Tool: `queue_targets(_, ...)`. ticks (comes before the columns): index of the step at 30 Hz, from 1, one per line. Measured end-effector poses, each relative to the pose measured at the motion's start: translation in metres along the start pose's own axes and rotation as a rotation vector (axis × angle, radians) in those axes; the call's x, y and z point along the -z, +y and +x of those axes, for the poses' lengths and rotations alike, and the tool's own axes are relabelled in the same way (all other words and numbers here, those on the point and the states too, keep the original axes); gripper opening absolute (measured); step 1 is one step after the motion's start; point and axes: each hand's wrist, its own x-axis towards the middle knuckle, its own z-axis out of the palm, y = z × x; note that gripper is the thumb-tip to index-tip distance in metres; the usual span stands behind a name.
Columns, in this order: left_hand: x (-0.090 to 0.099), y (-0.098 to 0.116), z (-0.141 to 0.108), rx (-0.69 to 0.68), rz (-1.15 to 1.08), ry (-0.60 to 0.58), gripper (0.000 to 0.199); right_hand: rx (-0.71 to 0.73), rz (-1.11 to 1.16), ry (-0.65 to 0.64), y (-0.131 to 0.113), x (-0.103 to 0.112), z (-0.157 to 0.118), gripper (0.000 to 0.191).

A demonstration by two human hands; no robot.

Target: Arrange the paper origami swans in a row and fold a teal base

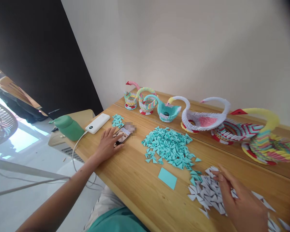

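Note:
My left hand (109, 145) lies flat over the near-left end of a smartphone (123, 135), its fingers spread and one fingertip on the lit screen. My right hand (239, 196) is over a pile of white folded paper triangles (209, 191). Its thumb and forefinger come together at a white paper triangle (211, 170) on the far side of that pile. A large heap of turquoise folded paper triangles (169, 146) lies between my hands, touching the white pile at its near-right end. In front of it rests a flat turquoise paper rectangle (167, 178).
Several folded-paper swans, among them a turquoise one (168, 111) and a white one (205, 119), line the wall side of the wooden table (135, 180). On the left are a small turquoise pile (117, 120), a white power bank (98, 123) with cable, a green bottle (69, 127) and a fan (2, 122).

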Motion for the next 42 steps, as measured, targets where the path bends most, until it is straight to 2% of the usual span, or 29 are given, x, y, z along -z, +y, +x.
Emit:
queue_targets(3, -0.001, 0.006, 0.035, 0.01, -0.04, 0.01, 0.049, 0.049, -0.02, 0.001, -0.002, 0.001, 0.003, 0.039)
queue_targets(7, 0.006, 0.002, 0.084, 0.037, -0.176, 0.132, 0.055, 0.078, -0.046, 0.022, -0.001, -0.001, 0.003, 0.037)
queue_targets(10, 0.012, -0.005, 0.098, 0.06, -0.315, 0.254, 0.061, 0.055, -0.039, 0.017, 0.0, -0.002, 0.002, 0.038)
queue_targets(16, 0.01, -0.005, 0.075, 0.145, -0.59, 0.562, 0.06, 0.073, -0.019, 0.011, -0.001, -0.001, 0.002, 0.037)
queue_targets(21, 0.006, 0.001, 0.059, 0.218, -0.673, 0.685, 0.053, 0.07, -0.056, 0.001, -0.002, -0.001, 0.0, 0.037)
queue_targets(33, 0.003, -0.004, 0.05, 0.273, -0.629, 0.729, 0.046, 0.059, -0.031, 0.019, -0.006, 0.0, 0.004, 0.038)
queue_targets(42, 0.003, -0.004, 0.049, 0.244, -0.594, 0.718, 0.035, 0.055, -0.013, 0.014, -0.001, -0.004, -0.002, 0.034)
